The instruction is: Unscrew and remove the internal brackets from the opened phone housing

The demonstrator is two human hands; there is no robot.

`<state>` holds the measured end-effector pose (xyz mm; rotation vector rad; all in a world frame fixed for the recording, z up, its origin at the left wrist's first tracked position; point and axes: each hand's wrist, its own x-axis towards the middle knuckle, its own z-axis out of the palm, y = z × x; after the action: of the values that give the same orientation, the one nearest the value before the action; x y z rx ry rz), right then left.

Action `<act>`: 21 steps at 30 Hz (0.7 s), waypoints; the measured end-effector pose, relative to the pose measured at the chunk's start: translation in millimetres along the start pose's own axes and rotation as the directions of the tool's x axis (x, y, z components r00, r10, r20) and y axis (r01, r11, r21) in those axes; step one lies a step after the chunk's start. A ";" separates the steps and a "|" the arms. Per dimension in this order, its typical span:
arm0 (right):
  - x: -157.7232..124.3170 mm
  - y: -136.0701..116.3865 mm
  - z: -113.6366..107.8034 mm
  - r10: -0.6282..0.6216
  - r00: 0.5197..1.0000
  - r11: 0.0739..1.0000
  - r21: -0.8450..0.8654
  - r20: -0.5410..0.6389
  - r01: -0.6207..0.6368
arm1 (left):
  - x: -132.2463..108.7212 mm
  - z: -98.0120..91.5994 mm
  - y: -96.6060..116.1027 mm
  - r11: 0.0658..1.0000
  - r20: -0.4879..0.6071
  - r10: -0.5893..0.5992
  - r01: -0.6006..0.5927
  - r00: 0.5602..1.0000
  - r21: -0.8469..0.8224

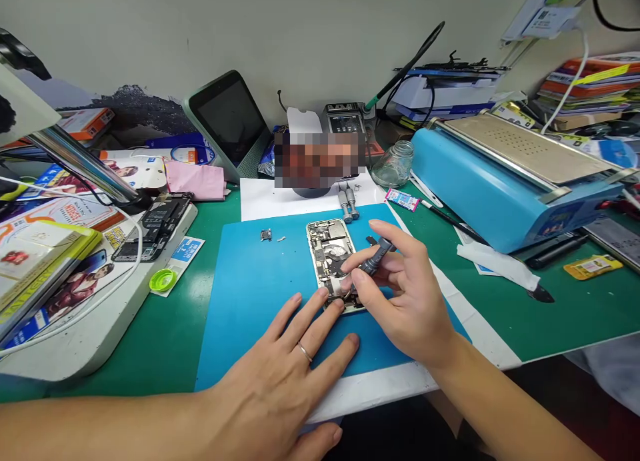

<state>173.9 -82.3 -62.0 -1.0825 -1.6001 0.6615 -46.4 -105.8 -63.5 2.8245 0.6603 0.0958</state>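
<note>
An opened phone lies on the blue mat, its inner parts showing. My left hand is spread flat, with a ring on one finger and two fingertips on the phone's lower left edge. Over the phone's lower right side, my right hand holds a small grey screwdriver between thumb and fingers, tilted; its tip is hidden by the fingers. A small dark part and a tiny light piece rest on the mat left of the phone.
Grey screwdrivers lie behind the phone. A blue machine and a glass jar stand at the right. On the left are another opened phone, a green cap, stacked boxes and a screen device.
</note>
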 end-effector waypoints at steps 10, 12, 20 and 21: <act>0.0 0.3 -3.1 0.063 0.998 0.989 0.132 0.004 -0.063 | 4.6 -6.3 -0.1 1.000 0.051 -0.010 0.011 0.999 -0.025; 0.3 -0.3 -3.6 0.077 0.997 0.980 0.183 0.006 -0.076 | 3.7 -5.8 0.4 1.000 0.046 -0.014 0.015 0.999 -0.027; 0.1 1.4 -3.3 0.090 0.994 0.969 0.224 0.070 -0.103 | 0.3 -6.9 1.5 0.996 0.010 -0.053 0.053 0.999 -0.072; -0.2 1.8 -3.2 0.089 0.993 0.970 0.219 0.076 -0.103 | 0.7 -7.8 1.3 0.995 0.015 -0.056 0.057 0.998 -0.078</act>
<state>177.5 -82.0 -62.6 -0.9843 -1.4943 0.9271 -46.1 -105.0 -55.6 2.7273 0.7172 0.0920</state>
